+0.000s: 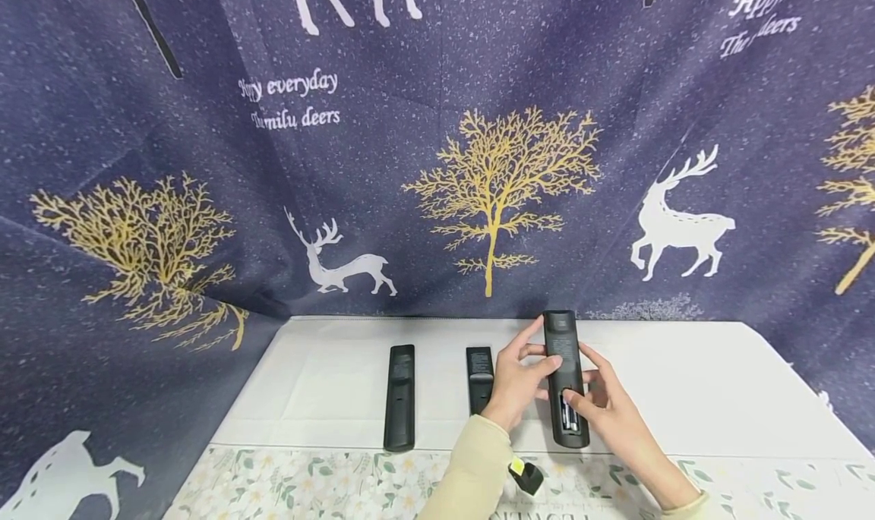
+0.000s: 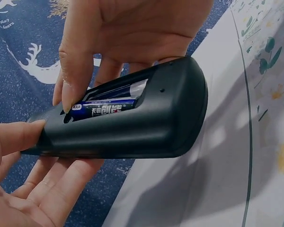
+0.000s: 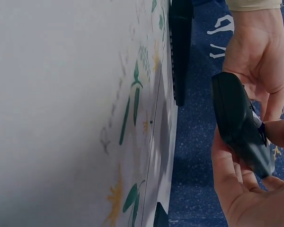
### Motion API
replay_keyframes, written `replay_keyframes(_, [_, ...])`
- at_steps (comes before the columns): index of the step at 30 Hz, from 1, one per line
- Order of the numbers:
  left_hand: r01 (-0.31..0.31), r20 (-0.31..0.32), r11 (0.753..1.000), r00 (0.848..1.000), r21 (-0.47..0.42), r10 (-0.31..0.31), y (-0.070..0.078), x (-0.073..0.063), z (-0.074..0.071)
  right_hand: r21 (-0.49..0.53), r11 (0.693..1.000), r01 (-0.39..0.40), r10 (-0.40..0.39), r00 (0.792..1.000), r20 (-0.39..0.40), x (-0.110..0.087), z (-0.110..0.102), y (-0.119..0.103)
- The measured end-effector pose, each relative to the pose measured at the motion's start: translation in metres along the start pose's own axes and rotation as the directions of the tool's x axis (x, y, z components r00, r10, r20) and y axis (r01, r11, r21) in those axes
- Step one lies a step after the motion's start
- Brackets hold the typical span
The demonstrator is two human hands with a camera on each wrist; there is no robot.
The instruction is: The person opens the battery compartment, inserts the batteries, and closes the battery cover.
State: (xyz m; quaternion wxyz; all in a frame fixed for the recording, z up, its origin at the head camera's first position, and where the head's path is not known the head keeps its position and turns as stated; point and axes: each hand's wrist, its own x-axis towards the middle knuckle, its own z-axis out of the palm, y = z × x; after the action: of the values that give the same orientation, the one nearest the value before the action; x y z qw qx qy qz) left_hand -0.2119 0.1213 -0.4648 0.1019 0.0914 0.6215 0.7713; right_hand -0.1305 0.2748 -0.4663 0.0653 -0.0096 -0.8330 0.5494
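Observation:
Both hands hold a black remote control (image 1: 563, 353) above the table, its back turned up and its battery compartment uncovered. My left hand (image 1: 518, 379) grips its left side, thumb on the back and fingers beneath, as the left wrist view also shows. On the other side, my right hand (image 1: 615, 408) supports the remote with its fingers while the thumb presses at the end of a blue AAA battery (image 2: 104, 109). A second battery (image 2: 125, 91) lies beside it in the compartment. Below the remote, a small black cover (image 1: 530, 480) with a yellow patch lies on the floral cloth.
Two more black remotes lie face down on the white tabletop (image 1: 314, 398): one remote (image 1: 399, 406) to the left, another remote (image 1: 480, 364) partly hidden by my left hand. A dark blue curtain (image 1: 437, 163) with deer and trees hangs behind the table.

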Motion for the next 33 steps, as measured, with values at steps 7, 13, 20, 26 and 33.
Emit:
replay_keyframes(7, [0.007,-0.004,1.0,1.0,0.009,-0.007,0.0003,-0.0003,0.0008,0.016,1.0,-0.01,0.009,1.0,0.01,0.0002,0.0001,0.0004])
replay_keyframes(13, [0.004,0.002,1.0,1.0,0.014,-0.004,0.0009,-0.0009,0.0005,0.026,0.999,-0.024,0.024,1.0,0.016,0.0014,0.0004,0.002])
replay_keyframes(20, [0.003,0.001,1.0,1.0,0.018,-0.003,0.0006,-0.0003,0.0011,0.01,1.0,-0.001,0.001,1.0,0.003,0.0023,0.002,0.0034])
replay_keyframes(26, [-0.004,-0.006,1.0,1.0,0.02,0.004,0.0009,0.0005,0.0012,-0.005,1.0,0.01,-0.01,1.0,0.001,0.0024,0.0031,0.0039])
replay_keyframes(33, [0.003,0.0,1.0,1.0,0.013,-0.003,0.0001,0.0004,0.0003,-0.036,0.999,0.016,-0.016,1.0,0.01,0.0013,0.0004,0.0018])
